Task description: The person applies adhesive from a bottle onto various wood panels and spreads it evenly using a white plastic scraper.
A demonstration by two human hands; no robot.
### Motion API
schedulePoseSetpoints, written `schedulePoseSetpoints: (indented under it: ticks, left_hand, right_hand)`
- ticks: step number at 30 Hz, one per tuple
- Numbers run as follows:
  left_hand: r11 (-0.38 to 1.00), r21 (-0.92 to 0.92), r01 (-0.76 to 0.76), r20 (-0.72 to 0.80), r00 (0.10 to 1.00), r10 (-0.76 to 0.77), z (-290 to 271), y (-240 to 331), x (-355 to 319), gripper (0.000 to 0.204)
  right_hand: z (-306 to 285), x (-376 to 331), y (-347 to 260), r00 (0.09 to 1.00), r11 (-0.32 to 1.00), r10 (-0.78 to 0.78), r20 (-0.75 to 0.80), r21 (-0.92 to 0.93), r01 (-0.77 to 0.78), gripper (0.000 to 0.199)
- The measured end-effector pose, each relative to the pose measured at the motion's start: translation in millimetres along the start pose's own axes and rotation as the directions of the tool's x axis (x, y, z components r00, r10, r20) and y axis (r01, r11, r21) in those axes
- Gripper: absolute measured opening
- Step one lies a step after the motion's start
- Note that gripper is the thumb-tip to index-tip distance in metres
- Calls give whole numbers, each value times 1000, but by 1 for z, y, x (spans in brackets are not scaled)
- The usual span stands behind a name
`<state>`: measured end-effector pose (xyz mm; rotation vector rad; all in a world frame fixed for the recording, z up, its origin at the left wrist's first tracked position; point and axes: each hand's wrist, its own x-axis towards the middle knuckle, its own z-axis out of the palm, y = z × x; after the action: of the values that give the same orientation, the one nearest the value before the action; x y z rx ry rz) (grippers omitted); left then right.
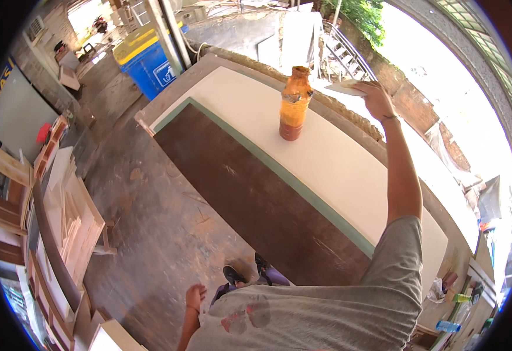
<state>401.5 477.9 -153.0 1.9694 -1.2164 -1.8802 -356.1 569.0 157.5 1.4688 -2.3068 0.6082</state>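
Grey T-shirt (326, 319) fills the lower edge, nearest the lens. Left hand (195, 296) hangs at the person's side above the concrete floor (150, 222), fingers loosely curled, grip on nothing. Mid-frame, a long surface (338, 175): white panel over a dark brown board. Orange-brown stained bottle (295, 103) stands upright on the white panel. Right hand (376, 99), arm extended, grip clamped on a flat pale scraper (345, 88) at the far edge, beyond the bottle.
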Motion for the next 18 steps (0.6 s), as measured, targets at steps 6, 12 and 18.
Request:
schedulePoseSetpoints:
  ticks: [6,12,18]
  left_hand:
    - [979,-75,-189,331,921,203,106,142,-3,51]
    - [872,-485,60,459,866,196,177,208,13,62]
    - [904,-411,118,491,864,111,183,203,15,46]
  right_hand:
    - [-65,-97,17,919,887,372,-132,343,-310,29]
    - [-109,-256,-79,634,440,767,93,643,-627,46]
    - [-77,-434,-169,530,-61,798,287,913,-403,56]
